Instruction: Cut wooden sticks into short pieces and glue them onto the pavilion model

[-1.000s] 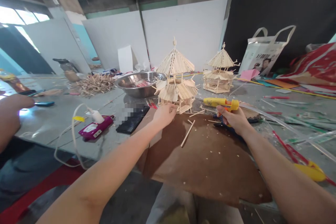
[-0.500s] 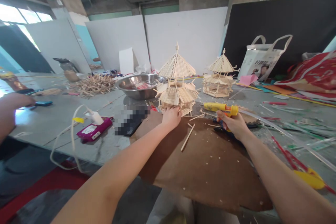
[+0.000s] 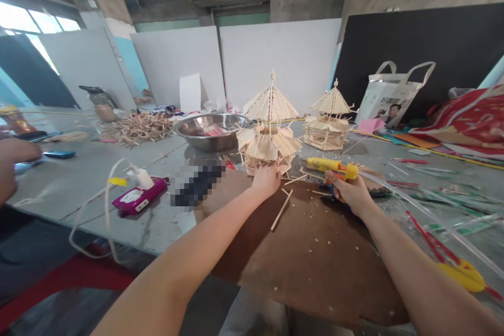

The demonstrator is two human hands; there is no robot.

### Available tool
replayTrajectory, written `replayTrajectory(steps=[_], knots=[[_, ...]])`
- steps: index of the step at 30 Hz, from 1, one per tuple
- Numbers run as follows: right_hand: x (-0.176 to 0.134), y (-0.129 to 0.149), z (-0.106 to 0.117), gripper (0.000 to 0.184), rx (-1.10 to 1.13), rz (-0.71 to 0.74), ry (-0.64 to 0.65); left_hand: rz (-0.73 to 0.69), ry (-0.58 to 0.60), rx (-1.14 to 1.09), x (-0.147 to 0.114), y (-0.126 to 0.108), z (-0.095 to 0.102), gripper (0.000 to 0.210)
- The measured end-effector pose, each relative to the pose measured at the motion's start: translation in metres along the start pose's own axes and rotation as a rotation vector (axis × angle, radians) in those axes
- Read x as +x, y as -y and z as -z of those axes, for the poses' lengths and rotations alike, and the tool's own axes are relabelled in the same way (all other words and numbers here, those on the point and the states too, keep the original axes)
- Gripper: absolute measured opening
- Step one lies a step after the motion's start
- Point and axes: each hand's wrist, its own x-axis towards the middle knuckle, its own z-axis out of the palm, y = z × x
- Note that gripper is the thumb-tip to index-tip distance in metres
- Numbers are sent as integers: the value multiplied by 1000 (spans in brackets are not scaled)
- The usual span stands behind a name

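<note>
The person's left grip (image 3: 266, 178) is reaching to the near lower side of the taller stick pavilion (image 3: 271, 147), its fingers bending in under the lower roof; whether they are pinching a piece or just pressing the frame is hidden, so I cannot tell. The right grip (image 3: 352, 189) is closing around the yellow glue gun (image 3: 331, 164), holding it just right of the pavilion, its tip staying apart from the sticks. Working well here is, I judge, depending on a light, even touch: the thin sticks are probably giving way easily under a hard push, so the left fingers should be bracing low near the base while the right wrist is keeping the hot nozzle clear of them. The translucent rod (image 3: 417, 203) behind the gun should be trailing freely, not dragging over the worktop (image 3: 165, 226). The pavilion is standing at the far edge of the brown board (image 3: 323, 262); which surface its base is resting on I cannot make out. Its long axis is running upright, the peaked roof pointing straight up. The gun is lying roughly level, its long axis running left to right, the nozzle pointing left toward the pavilion's lower part.
</note>
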Motion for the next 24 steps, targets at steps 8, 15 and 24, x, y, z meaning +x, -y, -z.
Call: replayTrajectory(steps=[8,15,24], knots=[[4,-6,4,41,-53,27,-17,-55,-59,-14,-26,8,21,25],[3,-3,3,43,-42,41,-27,-40,170,-142,-32,10,14,26],[4,-4,5,43,-32,46,-18,-170,197,-175,-35,3,-3,27]])
